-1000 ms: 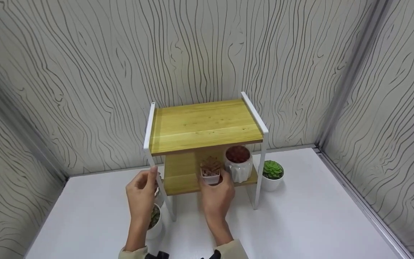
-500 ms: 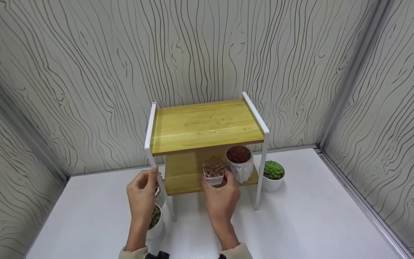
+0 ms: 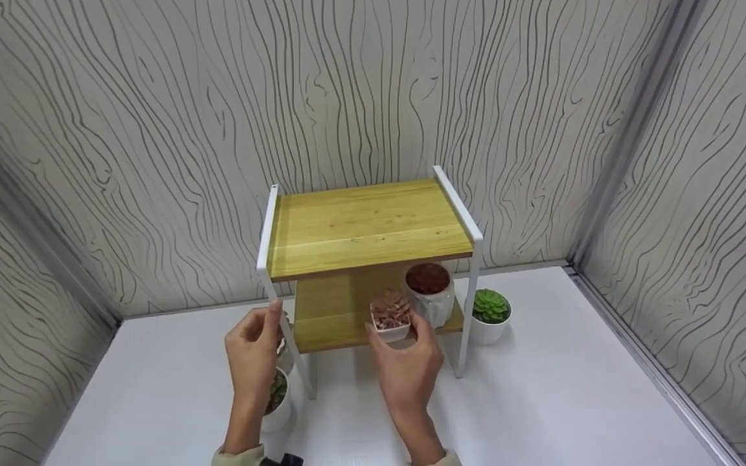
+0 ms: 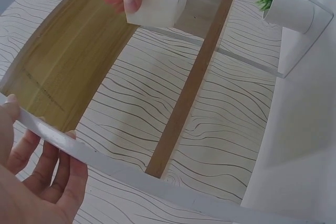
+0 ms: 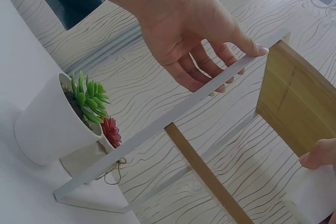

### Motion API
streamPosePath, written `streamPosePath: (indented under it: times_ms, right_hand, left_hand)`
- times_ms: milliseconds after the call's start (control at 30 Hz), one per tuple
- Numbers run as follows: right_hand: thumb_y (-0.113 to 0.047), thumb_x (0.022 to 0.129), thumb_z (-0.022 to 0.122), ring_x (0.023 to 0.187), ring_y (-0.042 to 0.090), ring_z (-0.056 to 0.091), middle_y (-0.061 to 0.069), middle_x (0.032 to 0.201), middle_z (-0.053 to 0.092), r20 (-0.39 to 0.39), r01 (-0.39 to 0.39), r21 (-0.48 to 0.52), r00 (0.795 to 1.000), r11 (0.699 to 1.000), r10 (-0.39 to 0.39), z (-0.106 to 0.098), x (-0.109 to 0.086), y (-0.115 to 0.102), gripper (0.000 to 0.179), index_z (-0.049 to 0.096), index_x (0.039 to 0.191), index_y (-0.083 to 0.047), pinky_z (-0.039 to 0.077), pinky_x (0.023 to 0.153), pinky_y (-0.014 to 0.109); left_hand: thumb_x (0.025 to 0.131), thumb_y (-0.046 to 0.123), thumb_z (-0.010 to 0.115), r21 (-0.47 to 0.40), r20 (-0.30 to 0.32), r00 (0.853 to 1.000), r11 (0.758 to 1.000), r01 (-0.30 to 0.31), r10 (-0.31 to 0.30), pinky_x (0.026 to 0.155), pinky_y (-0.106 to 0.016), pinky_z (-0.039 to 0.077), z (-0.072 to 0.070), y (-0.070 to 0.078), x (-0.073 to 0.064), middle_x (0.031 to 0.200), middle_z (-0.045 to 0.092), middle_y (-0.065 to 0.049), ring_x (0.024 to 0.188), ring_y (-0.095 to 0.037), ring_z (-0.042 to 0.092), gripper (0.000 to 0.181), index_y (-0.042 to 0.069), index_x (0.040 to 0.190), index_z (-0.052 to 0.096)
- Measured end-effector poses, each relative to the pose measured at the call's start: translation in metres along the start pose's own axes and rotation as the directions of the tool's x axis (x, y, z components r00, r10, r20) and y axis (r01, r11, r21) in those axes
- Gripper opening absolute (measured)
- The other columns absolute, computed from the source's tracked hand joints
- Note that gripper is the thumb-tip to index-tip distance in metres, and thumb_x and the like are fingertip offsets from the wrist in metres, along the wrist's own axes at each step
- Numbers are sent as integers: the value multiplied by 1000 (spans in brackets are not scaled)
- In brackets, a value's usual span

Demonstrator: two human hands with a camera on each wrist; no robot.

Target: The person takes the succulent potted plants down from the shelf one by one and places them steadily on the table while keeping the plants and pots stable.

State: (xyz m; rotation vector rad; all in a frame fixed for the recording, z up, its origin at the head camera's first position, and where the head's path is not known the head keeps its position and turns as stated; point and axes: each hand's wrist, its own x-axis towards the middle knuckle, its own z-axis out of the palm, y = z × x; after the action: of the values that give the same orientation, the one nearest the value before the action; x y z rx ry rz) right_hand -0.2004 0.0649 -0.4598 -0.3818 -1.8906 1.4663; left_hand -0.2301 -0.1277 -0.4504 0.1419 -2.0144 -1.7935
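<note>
White desk (image 3: 561,388) below; right grip (image 3: 408,369), spread pot-wide, pinches a potted succulent (image 3: 390,315) by its sides; left grip (image 3: 252,349), nearly closed, holds the shelf frame (image 3: 267,226), likely steadying it.

pot (image 3: 438,305) on lower shelf (image 3: 324,314), second pot (image 3: 488,332) right of rack (image 3: 366,226)
</note>
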Motion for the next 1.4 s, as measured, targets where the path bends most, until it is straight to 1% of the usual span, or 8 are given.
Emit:
streamPosePath:
  times_ms: [100, 167, 433, 767, 867, 1000, 1233, 1400]
  right_hand:
    - [-11, 71, 97, 110, 32, 71, 19, 117, 75, 17, -12, -9, 1000, 1000, 12, -6, 0, 1, 60, 70, 122, 2, 59, 93, 50]
    - [-12, 72, 97, 111, 32, 71, 19, 118, 75, 34, -25, -15, 999, 1000, 25, -9, 0, 1, 59, 70, 123, 2, 59, 95, 51]
    - [-17, 73, 97, 113, 34, 71, 19, 119, 76, 80, -89, -18, 993, 996, 90, -20, 2, 0, 59, 70, 124, -1, 57, 97, 55]
    - [-17, 72, 98, 113, 35, 73, 21, 121, 76, 99, -37, -51, 994, 998, 42, -33, 3, 2, 62, 70, 124, 1, 59, 95, 53]
    - [-18, 71, 99, 112, 35, 73, 21, 121, 76, 103, -21, -65, 994, 998, 28, -38, 3, 3, 62, 70, 123, 1, 59, 96, 54]
    - [-20, 71, 99, 112, 36, 72, 21, 120, 75, 105, -1, -82, 994, 997, 10, -45, 3, 5, 64, 70, 123, 2, 58, 96, 54]
    - [-17, 73, 98, 115, 34, 72, 20, 124, 75, 101, -32, -75, 994, 997, 40, -59, 8, 12, 64, 70, 127, 2, 58, 99, 50]
    - [-17, 73, 98, 119, 33, 71, 19, 126, 74, 132, -49, -69, 989, 996, 58, -69, 11, 18, 64, 70, 129, 0, 58, 102, 48]
  left_hand:
    - [104, 37, 67, -2, -1, 1000, 1000, 6, -6, 72, -27, 55, 0, 1, 0, 81, 65, -6, 77, -21, 62, 35, 4, 95, 75]
    - [105, 36, 67, -1, 3, 1000, 1000, 12, -12, 77, -26, 57, 0, 2, 0, 84, 68, -4, 80, -20, 65, 33, 6, 96, 76]
    - [106, 32, 66, -7, 15, 1000, 1000, 3, -2, 77, -22, 56, -1, 3, 0, 83, 68, -1, 79, -11, 64, 32, 3, 96, 75]
    - [105, 34, 66, 13, 13, 1000, 1000, -3, 3, 77, -27, 56, -1, 5, -1, 83, 67, -7, 79, -15, 64, 32, 5, 95, 75]
    - [105, 34, 66, 17, 14, 1000, 1000, 6, -6, 77, -25, 55, -1, 4, -1, 84, 67, -4, 80, -12, 64, 30, 7, 96, 75]
    - [105, 34, 66, 26, 8, 1000, 1000, 17, -17, 77, -25, 54, -2, 4, 0, 83, 66, 2, 80, -12, 63, 31, 6, 97, 75]
    - [105, 37, 66, 22, 3, 999, 999, 49, -49, 78, -25, 54, -3, 5, 1, 87, 69, -3, 82, -13, 63, 33, 6, 97, 75]
    - [105, 37, 66, 13, 6, 999, 998, 54, -54, 78, -27, 55, -1, 6, -1, 88, 68, -6, 84, -19, 64, 35, 3, 99, 74]
